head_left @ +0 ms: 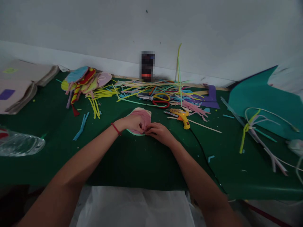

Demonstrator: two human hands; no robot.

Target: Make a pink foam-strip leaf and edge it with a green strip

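Now | left hand (132, 122), right hand (160, 133) grip pink foam piece (145, 114) | pointing far-right

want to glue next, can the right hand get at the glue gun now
Probably yes. The glue gun lies just right of the right hand on bare mat, nothing bulky between; but that hand is busy on the pink piece.

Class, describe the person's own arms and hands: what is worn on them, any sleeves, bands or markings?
No sleeves show on either arm. The left hand has a thin red string bracelet at its wrist. The right hand wears no glove, watch or band. No rings or markings can be made out.
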